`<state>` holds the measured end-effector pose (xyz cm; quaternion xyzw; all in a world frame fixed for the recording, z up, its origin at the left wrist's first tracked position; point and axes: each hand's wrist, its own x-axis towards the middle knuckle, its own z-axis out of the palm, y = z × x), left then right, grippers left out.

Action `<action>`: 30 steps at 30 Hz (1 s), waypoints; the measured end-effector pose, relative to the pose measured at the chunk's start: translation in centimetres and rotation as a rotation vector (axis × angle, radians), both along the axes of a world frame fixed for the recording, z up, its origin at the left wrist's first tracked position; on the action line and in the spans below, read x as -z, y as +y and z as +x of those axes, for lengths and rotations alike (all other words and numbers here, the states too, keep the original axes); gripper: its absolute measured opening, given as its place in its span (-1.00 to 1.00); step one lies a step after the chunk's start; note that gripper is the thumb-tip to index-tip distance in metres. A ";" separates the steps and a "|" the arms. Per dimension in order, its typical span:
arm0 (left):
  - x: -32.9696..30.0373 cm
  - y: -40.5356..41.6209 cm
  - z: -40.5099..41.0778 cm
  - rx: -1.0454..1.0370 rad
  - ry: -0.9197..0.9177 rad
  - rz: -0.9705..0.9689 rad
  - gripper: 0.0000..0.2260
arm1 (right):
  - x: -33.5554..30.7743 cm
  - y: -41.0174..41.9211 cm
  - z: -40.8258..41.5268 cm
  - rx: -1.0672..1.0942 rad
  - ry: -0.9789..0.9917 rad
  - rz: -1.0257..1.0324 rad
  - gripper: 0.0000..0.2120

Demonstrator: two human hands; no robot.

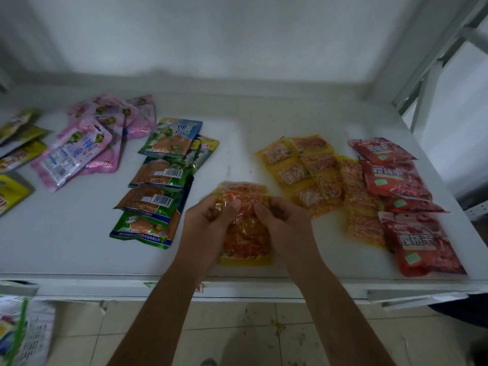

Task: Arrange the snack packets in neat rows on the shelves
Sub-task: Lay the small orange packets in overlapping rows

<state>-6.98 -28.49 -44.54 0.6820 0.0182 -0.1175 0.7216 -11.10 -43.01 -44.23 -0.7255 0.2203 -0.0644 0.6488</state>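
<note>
both hands, left hand point(211, 220) and right hand point(280, 220), pinching the orange packets point(245, 233); square the edges, then lay them at 2 o'clock beside the yellow row point(303, 170).

white basket point(34, 331) at lower left; stained tiled floor point(237, 334).

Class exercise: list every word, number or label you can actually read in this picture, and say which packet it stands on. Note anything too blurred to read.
"樱桃干": nearest red packet
"樱桃干": second red packet
"神鱼": front pink packet
"神" and a second, unclear character: top green packet
Barcodes on the green row: digits too small.
Yellow packets and the held packet: print blurred.
</note>
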 end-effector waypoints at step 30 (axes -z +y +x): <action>-0.4 -0.5 2.7 0.045 0.099 -0.076 -0.86 | -0.6 0.3 0.9 -0.005 0.080 -0.047 -0.74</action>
